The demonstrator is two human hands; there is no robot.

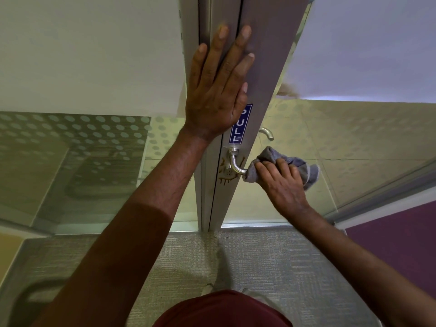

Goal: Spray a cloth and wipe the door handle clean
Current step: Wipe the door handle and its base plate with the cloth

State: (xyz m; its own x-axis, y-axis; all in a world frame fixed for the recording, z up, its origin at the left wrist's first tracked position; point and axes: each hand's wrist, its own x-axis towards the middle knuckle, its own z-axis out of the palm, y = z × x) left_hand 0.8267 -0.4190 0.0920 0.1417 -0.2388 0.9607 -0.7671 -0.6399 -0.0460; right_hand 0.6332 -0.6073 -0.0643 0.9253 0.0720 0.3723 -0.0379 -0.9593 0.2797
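The left hand (213, 95) lay flat on the door frame (262, 67), above the handle (234, 165), its fingers (240, 41) straight and slightly spread, pressing on the grey metal. Its heel covered the top of a blue "PULL" sticker (236, 131) fixed upright on the frame.

The right hand (280, 179) gripped a grey cloth (297, 167), fingers curled round it, and held the bunched cloth wrapped over the outer end of the handle. Loose folds of the cloth stuck out to the right past the knuckles.

The handle was a curved silver lever, low on the frame just under the sticker. Its base and bend showed bare; its tip was hidden inside the cloth. Brown smears and drips (225, 179) marked the frame around and below the handle's base.

A second lever (267, 133) showed through the glass (354, 149) on the far side. Grey carpet (259, 260) lay below, and a dark red garment (224, 310) filled the bottom edge.
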